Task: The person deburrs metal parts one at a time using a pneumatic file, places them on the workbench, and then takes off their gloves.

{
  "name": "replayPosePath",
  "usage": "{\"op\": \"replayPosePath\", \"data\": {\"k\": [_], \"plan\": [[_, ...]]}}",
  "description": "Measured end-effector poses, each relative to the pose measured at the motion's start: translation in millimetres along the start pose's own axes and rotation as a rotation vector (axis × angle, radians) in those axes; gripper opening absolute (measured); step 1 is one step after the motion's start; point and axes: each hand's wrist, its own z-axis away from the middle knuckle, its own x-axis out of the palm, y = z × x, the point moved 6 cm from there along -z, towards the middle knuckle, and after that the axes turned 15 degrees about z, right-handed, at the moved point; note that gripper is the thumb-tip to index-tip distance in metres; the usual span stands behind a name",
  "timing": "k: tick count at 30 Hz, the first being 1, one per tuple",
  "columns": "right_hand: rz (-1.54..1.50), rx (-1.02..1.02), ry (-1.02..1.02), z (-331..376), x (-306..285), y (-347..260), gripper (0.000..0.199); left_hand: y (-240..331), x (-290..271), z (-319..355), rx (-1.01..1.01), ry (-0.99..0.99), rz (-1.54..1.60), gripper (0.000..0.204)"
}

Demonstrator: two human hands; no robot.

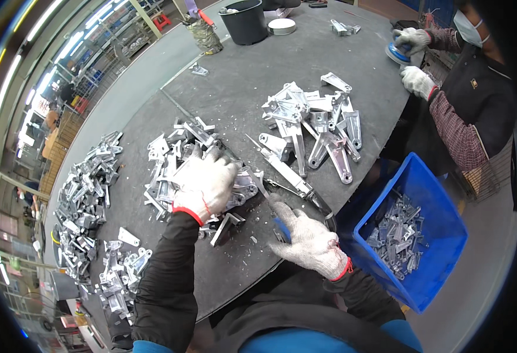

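My left hand [202, 183], in a white knit glove, presses down on a grey cast metal part [242, 187] at the near edge of a pile of such parts [173, 150] on the dark round table [235, 88]. My right hand [306, 238], also gloved, grips the blue handle of a thin file-like tool [265, 191] whose tip reaches the part under my left hand. Metal chips lie scattered between my hands.
A second pile of bracket parts [320, 123] lies right of centre, more parts [85, 197] at the left edge. A blue bin [441, 235] of parts stands at my right. A masked person [476, 88] across holds a blue sander [398, 54]. A black bucket [246, 22] stands far back.
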Motion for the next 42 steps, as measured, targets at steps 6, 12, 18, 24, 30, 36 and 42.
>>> {"op": "replayPosePath", "data": {"k": [6,12,18,24,30,36,42], "plan": [[0.014,-0.051,0.182,3.0,6.3,1.8,0.092,20.0,0.4,7.5,-0.061,0.011,-0.072,0.021],[0.004,-0.167,0.347,8.1,9.5,-0.8,0.095,41.2,-15.7,18.6,0.037,0.093,0.127,0.017],[0.056,-0.106,0.266,31.9,24.8,12.2,0.084,6.4,25.0,140.6,-0.472,0.675,1.123,0.012],[0.179,-0.431,0.153,60.2,26.9,-44.0,0.097,28.8,108.9,243.0,-0.278,1.022,1.880,0.058],[0.356,-0.397,-0.139,87.5,24.5,-101.2,0.093,43.9,109.9,255.0,-0.362,0.971,1.511,0.045],[0.341,-0.255,-0.226,100.9,36.0,-113.1,0.082,49.0,110.3,253.7,-0.286,0.930,1.550,0.046],[0.571,-0.246,-0.352,112.7,42.5,-117.7,0.068,50.7,119.9,254.5,-0.340,0.834,1.472,0.038]]}}
